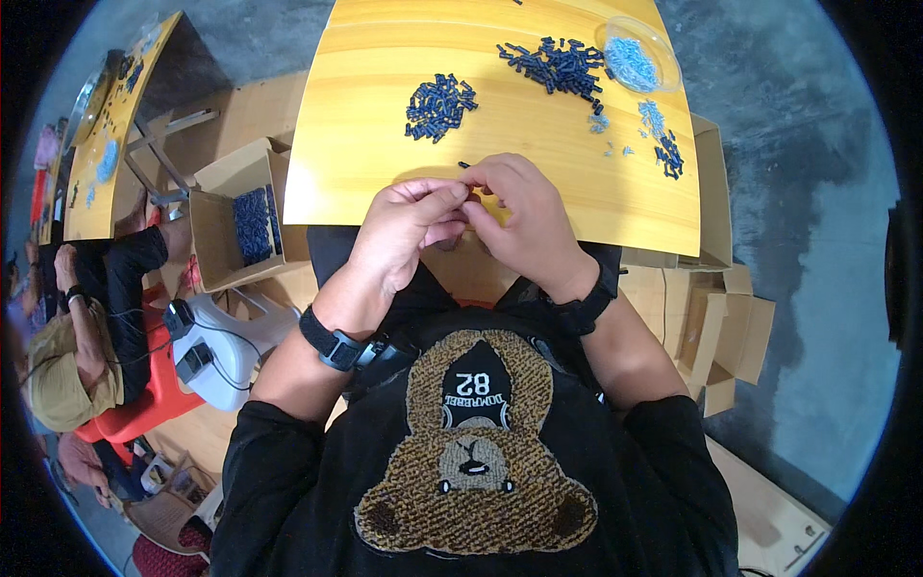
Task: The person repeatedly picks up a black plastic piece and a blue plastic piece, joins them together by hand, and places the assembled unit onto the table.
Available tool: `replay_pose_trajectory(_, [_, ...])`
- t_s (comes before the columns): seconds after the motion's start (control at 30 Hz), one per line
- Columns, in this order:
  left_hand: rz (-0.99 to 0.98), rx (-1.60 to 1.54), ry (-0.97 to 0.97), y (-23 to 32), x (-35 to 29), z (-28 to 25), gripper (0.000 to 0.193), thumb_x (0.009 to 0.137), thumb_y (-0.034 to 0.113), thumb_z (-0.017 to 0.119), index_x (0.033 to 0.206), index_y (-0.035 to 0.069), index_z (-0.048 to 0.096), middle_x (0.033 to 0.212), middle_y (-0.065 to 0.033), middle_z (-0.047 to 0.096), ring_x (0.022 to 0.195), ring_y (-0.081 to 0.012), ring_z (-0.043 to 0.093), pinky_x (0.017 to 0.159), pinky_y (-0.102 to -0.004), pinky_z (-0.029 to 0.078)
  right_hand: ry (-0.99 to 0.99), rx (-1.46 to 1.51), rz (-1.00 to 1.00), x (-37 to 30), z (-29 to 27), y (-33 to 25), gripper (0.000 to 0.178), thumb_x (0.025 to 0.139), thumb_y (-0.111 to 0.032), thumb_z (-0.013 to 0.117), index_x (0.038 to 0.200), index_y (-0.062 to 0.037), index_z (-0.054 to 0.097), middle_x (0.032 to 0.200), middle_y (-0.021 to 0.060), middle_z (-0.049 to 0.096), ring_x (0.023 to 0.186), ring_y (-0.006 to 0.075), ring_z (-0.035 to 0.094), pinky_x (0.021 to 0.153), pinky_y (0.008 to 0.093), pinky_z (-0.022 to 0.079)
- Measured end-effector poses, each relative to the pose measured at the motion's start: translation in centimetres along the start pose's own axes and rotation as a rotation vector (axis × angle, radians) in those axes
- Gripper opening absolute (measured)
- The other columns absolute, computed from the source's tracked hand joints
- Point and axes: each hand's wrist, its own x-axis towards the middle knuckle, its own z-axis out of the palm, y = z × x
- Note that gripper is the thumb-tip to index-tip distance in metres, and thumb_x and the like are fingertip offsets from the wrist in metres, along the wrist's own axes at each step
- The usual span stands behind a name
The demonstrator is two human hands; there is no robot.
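Note:
My left hand (402, 226) and my right hand (524, 212) meet over the near edge of the yellow wooden table (375, 48). Thumb and fingers of both are pinched together, and whatever small piece they hold is mostly hidden. A small black piece (463, 164) shows just beyond the fingertips; I cannot tell if it lies on the table. Farther off, left of centre, is a pile of small black cylindrical parts (440, 107). A larger pile of black parts (558, 67) spreads toward the far right.
A clear round dish (670, 60) holds pale blue small pieces (631, 63). More pale pieces (652, 117) and a few black parts (669, 156) lie nearby. Cardboard boxes (213, 231) flank the table. At left, a person (82, 356) sits by another table (135, 87) near a white stool (216, 351).

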Motion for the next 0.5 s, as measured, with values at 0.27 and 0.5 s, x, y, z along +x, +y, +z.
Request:
replay_pose_trajectory(0.27, [0.067, -0.019, 0.123, 0.1, -0.1, -1.6, 0.015, 0.088, 0.016, 0.057, 0.095, 0.003, 0.060, 0.091, -0.0099, 0.066, 0.077, -0.0148, 0.064, 0.063, -0.0212, 0.052, -0.028, -0.010, 0.223, 0.7, -0.3, 2.2, 0.016, 0.074, -0.012, 0.062, 0.085, -0.0008, 0.061, 0.081, 0.0146, 0.059, 0.081, 0.0310, 0.057, 0.072, 0.0390, 0.046])
replay_pose_trajectory(0.5, [0.072, -0.037, 0.094, -0.1, 0.1, -2.0, 0.015, 0.090, 0.016, 0.055, 0.096, 0.003, 0.060, 0.091, -0.0089, 0.065, 0.076, -0.0142, 0.063, 0.063, -0.0216, 0.051, -0.072, -0.236, 0.233, 1.5, 1.5, 2.8, 0.013, 0.076, -0.014, 0.060, 0.082, -0.0028, 0.063, 0.079, 0.0127, 0.059, 0.081, 0.0306, 0.057, 0.070, 0.0396, 0.047])
